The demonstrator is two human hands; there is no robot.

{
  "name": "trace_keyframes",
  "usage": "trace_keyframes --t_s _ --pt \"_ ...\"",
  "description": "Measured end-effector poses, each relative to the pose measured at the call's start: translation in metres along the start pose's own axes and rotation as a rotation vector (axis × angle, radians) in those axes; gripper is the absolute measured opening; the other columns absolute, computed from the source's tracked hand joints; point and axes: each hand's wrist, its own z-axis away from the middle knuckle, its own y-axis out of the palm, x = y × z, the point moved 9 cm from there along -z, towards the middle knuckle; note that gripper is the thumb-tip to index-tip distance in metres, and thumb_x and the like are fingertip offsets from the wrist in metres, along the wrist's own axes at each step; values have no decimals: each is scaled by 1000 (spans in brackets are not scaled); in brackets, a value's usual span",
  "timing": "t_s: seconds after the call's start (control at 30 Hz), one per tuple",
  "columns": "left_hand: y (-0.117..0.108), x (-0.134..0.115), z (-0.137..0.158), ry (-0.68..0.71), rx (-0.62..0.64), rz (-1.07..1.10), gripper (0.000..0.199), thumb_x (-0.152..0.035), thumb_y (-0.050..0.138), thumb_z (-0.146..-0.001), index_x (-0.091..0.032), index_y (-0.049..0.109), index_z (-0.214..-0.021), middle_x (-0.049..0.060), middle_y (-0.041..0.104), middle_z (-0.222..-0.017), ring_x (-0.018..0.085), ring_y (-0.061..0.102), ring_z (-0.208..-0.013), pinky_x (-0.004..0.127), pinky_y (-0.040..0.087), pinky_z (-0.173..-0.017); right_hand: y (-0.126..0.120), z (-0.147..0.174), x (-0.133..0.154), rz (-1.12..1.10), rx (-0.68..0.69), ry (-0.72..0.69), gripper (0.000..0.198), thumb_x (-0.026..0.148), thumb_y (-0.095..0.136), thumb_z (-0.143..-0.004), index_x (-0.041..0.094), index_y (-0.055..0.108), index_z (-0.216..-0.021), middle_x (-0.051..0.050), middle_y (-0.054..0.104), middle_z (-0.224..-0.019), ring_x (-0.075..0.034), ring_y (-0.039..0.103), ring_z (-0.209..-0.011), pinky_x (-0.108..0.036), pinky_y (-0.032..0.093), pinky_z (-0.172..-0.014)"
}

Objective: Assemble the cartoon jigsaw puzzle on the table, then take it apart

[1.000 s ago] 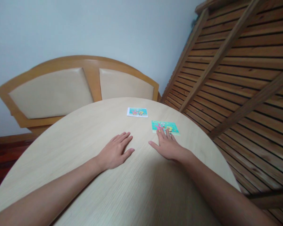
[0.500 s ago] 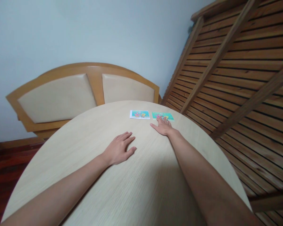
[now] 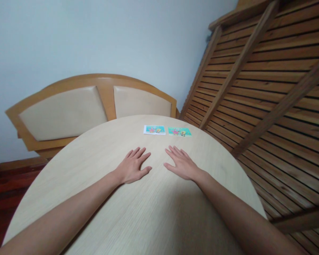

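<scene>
Two small cartoon picture cards lie flat side by side near the far edge of the round wooden table (image 3: 117, 219). The left card (image 3: 154, 130) has a white border and a blue picture with a pink and a yellow figure. Its neighbour, the right card (image 3: 179, 132), is greener and bears similar figures. My left hand (image 3: 135, 165) rests palm down on the tabletop with fingers spread, holding nothing. Across from it, my right hand (image 3: 181, 163) is palm down too, fingers apart, just nearer to me than the right card and not touching it.
Beyond the table stands a wooden headboard (image 3: 110, 101) with cream padded panels, in front of a pale wall (image 3: 95, 35). A slatted wooden frame (image 3: 244, 85) leans along the right side. Dark red flooring (image 3: 10, 198) shows at the lower left.
My right hand has drawn back toward me from the right card, which it overlapped before and which now shows fully. My left hand has stayed in place. The view has shifted slightly.
</scene>
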Motion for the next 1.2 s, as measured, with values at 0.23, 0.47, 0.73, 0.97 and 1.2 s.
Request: trace_keyframes --t_s 0.23,0.47,0.73,0.97,1.2 --pt "4 -1 1 -2 38 -22 70 -64 44 -97 -26 37 -155 13 26 -164 39 22 -152 62 23 -119 -3 21 11 -40 13 -15 82 70 39 -94 20 31 -159 -9 17 -168 -29 12 -155 -51 11 -125" --pt "2 -6 2 -2 62 -66 68 -61 40 -99 -24 36 -156 14 27 -164 39 23 -151 60 26 -118 -7 10 1 -45 -51 25 78 68 39 -95 20 35 -157 -9 23 -167 -28 16 -155 -51 13 -124" --pt "-27 -10 37 90 84 -102 56 -54 37 -102 -19 55 -142 15 49 -152 32 48 -139 48 41 -113 -12 -26 -54 58 -108 237 81 63 34 -97 12 28 -159 -12 19 -167 -29 14 -155 -48 16 -124" --pt "-136 100 189 -615 -306 81 44 -53 38 -99 -20 67 -105 3 74 -101 22 67 -92 28 53 -77 -17 -60 -90 118 -177 333 82 65 31 -96 12 26 -159 -16 18 -167 -33 16 -154 -52 23 -120" --pt "-105 148 420 -1179 -709 -40 37 -47 34 -95 -25 53 -73 -4 60 -65 21 62 -70 27 51 -64 -20 -60 -82 177 -229 291 79 60 32 -97 4 36 -152 -25 42 -153 -35 36 -145 -45 29 -117"
